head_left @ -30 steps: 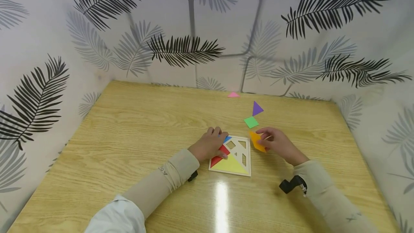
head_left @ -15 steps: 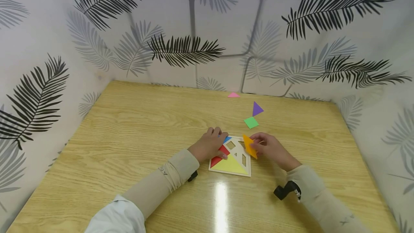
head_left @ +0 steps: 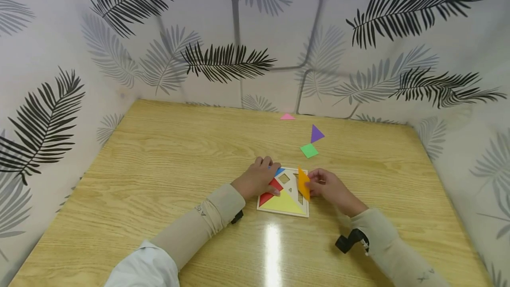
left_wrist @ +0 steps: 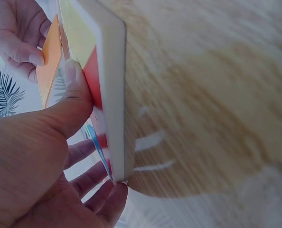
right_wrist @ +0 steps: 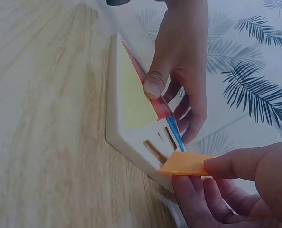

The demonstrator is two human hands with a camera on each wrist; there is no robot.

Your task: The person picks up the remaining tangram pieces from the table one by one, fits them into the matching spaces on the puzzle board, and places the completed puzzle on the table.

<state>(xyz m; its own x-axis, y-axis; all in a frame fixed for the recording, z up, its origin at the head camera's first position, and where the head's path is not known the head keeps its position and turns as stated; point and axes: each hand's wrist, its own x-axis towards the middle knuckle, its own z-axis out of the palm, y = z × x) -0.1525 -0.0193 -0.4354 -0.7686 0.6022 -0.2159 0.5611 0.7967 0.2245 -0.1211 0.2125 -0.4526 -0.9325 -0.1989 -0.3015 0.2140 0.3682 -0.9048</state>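
Observation:
A square wooden tangram board (head_left: 288, 184) lies on the table, partly filled with a yellow piece (head_left: 284, 203), a red piece (head_left: 266, 198) and a blue piece (head_left: 280, 172). My left hand (head_left: 256, 180) holds the board at its left side, thumb on the red piece and fingers at the edge. My right hand (head_left: 332, 191) pinches an orange four-sided tangram piece (right_wrist: 188, 164) between thumb and fingers. That piece is tilted over the board's right side, where several cut-outs show. Whether it touches the board I cannot tell.
Beyond the board lie a green square (head_left: 309, 150), a purple triangle (head_left: 316, 134) and a pink triangle (head_left: 287, 117), the last near the table's (head_left: 179, 145) back edge. Leaf-patterned cloth walls (head_left: 271, 34) rise behind and at both sides.
My right hand has carried the orange piece leftward, from beside the board to above its right side, turning it steeper. My left hand and the board stay in place.

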